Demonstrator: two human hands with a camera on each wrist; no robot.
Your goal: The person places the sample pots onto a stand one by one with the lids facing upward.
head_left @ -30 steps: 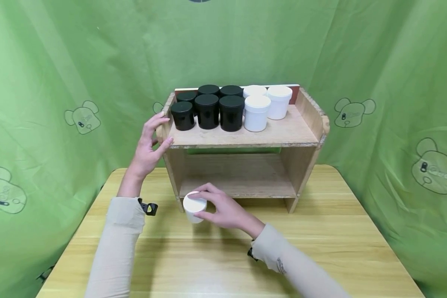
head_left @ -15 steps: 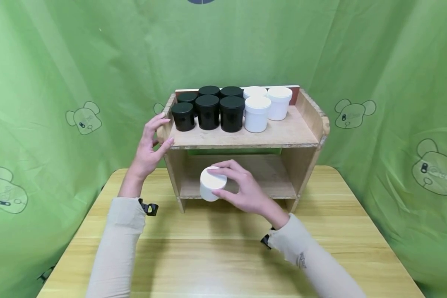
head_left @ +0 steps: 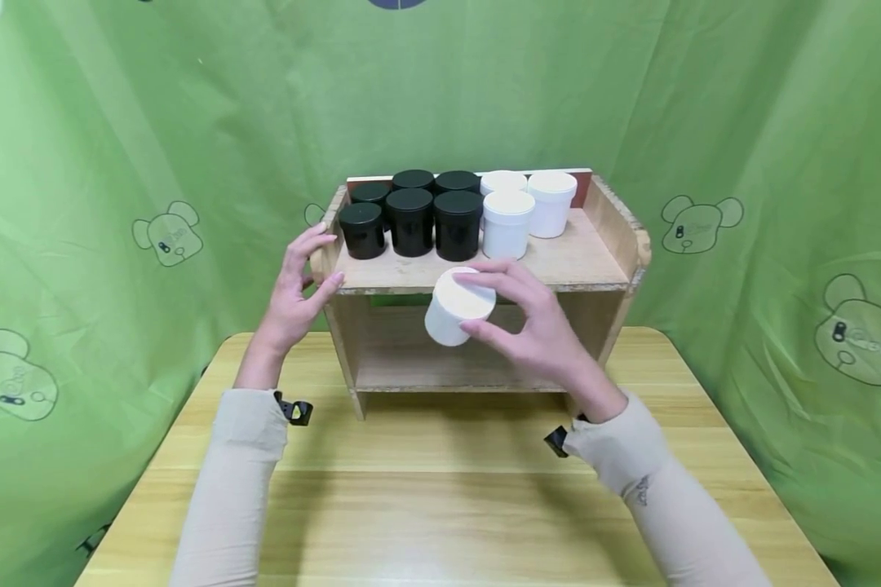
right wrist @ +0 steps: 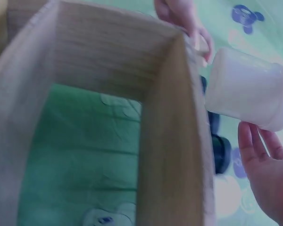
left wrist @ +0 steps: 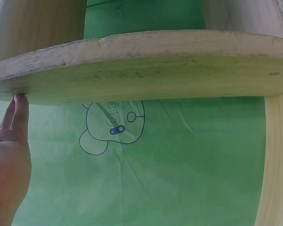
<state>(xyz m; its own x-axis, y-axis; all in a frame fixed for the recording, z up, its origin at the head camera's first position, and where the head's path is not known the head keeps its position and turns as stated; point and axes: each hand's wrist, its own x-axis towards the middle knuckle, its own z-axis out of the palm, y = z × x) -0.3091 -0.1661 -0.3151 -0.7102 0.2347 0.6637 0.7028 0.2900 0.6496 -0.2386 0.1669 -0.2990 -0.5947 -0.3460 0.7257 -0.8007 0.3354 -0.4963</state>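
Note:
My right hand [head_left: 539,330] holds a white lidded jar [head_left: 451,318] between thumb and fingers. The jar hangs tilted in the air in front of the upper board of a wooden shelf [head_left: 477,278]. In the right wrist view, its white side [right wrist: 245,87] shows beside the shelf's front edge. My left hand [head_left: 294,285] grips the shelf's left side panel, thumb by the front edge. The left wrist view shows fingers [left wrist: 20,113] against the panel's outer face; the thumb is hidden there. Black lidded jars [head_left: 458,228] and white jars [head_left: 507,228] stand in two rows on top.
The upper board's right part [head_left: 583,257] lies between the white jars and the right side panel [head_left: 613,216]. Below is a lower shelf board [head_left: 470,367]. The unit stands on a wooden table [head_left: 426,505], with a green curtain [head_left: 440,90] behind and around it.
My right hand has lifted the white jar from near the table, up and to the right, to the upper board's height, tilting it. The left hand has stayed on the side panel.

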